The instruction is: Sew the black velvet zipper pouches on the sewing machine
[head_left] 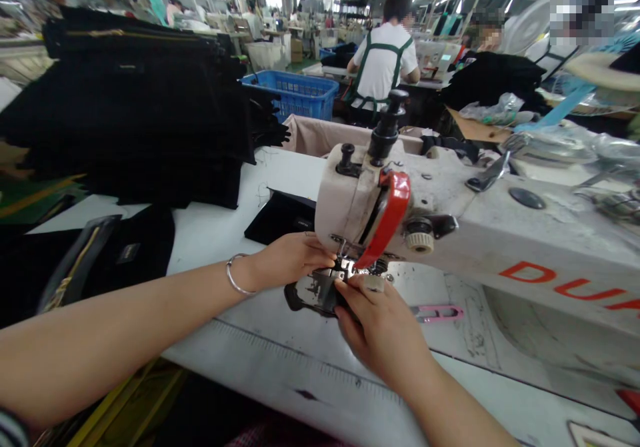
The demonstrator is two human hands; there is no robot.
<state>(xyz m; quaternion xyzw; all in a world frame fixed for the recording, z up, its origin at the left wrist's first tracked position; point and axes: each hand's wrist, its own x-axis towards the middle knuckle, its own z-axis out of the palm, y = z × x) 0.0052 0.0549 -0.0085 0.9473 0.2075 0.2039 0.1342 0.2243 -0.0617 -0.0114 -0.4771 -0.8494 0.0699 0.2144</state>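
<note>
A white sewing machine [450,200] with a red guard [387,217] stands before me. My left hand [295,259] reaches in from the left, its fingers pinched together beside the needle and presser foot [344,268]. On the other side of the foot, my right hand [377,314] presses its fingertips close to the metal plate [317,290]. Whatever lies under the fingertips is too small and hidden to make out. Just behind my left hand lies a black fabric piece [275,217] with a small label.
Pink-handled thread snips [440,312] lie right of my right hand. A tall stack of black fabric pieces [135,100] rises at left, with a zippered black piece [127,254] nearer. Behind are a blue basket [305,94] and a person [385,54] seated at another machine.
</note>
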